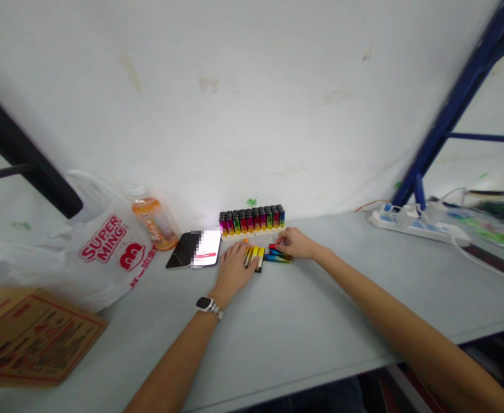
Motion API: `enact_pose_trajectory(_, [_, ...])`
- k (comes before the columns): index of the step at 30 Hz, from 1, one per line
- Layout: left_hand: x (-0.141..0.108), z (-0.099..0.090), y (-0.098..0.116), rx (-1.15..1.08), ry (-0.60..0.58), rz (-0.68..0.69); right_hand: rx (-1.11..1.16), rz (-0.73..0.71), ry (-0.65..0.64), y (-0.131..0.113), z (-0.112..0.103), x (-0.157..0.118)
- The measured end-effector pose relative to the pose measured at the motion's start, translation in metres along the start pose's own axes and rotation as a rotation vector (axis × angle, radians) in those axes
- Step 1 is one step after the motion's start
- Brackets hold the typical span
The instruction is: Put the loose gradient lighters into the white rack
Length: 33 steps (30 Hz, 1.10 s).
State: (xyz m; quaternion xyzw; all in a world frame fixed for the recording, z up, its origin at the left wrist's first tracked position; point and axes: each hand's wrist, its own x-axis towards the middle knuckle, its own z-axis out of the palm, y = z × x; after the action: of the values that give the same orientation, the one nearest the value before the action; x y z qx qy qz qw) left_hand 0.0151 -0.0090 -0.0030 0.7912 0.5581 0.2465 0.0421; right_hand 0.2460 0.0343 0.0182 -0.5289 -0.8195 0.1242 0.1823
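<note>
My left hand (237,265), with a watch on its wrist, lies closed around several yellow lighters (255,258) on the table. Beside them, to the right, are blue-and-yellow lighters (278,258) lying flat. Fingers of my right hand (297,243) pinch a red-ended lighter (273,246) just above these; part of it is hidden by the hand. Behind both hands stand rows of upright multicoloured lighters (252,221) with black tops, set in a white holder (258,233).
Left of my hands are a phone with a lit screen (208,249), a dark tablet-like device (180,249), an orange drink bottle (155,221), a white plastic bag (109,258) and a cardboard box (40,338). A power strip (419,223) lies at right near a blue metal post (445,109).
</note>
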Motion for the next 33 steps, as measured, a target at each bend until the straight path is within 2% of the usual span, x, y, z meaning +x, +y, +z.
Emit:
enact_pose_trajectory(3, [0.000,-0.002,0.000,0.004,-0.005,-0.008,0.051,0.119,-0.176,-0.002,-0.007,0.017])
enact_pose_trajectory(5, [-0.001,-0.003,0.001,0.009,-0.009,-0.009,0.081,0.144,-0.214,-0.002,-0.008,0.027])
enact_pose_trajectory(7, [-0.002,-0.004,0.001,0.012,-0.008,-0.006,0.120,0.117,-0.195,-0.002,-0.007,0.035])
enact_pose_trajectory(9, [-0.002,-0.004,0.001,0.014,-0.004,-0.005,0.151,0.073,-0.141,-0.004,-0.005,0.038])
enact_pose_trajectory(12, [-0.003,-0.004,0.001,0.011,-0.003,-0.002,0.261,-0.022,0.012,-0.012,-0.006,0.039])
enact_pose_trajectory(16, [-0.003,-0.004,0.001,0.011,-0.004,-0.003,0.679,-0.116,0.250,-0.036,-0.007,0.032])
enact_pose_trajectory(19, [-0.003,-0.004,0.001,0.013,-0.008,-0.002,1.104,-0.003,0.342,-0.058,0.001,0.022])
enact_pose_trajectory(22, [-0.003,-0.004,0.001,0.015,-0.010,0.000,1.332,0.162,0.411,-0.074,0.015,0.007])
enact_pose_trajectory(25, [-0.003,-0.003,0.001,0.019,-0.008,0.000,1.419,0.201,0.332,-0.081,0.027,-0.004])
enact_pose_trajectory(29, [-0.003,-0.003,0.002,0.014,-0.007,-0.003,1.463,0.295,0.195,-0.085,0.034,-0.009])
enact_pose_trajectory(33, [-0.003,-0.005,0.002,0.020,-0.004,-0.009,1.448,0.367,0.213,-0.088,0.035,-0.008])
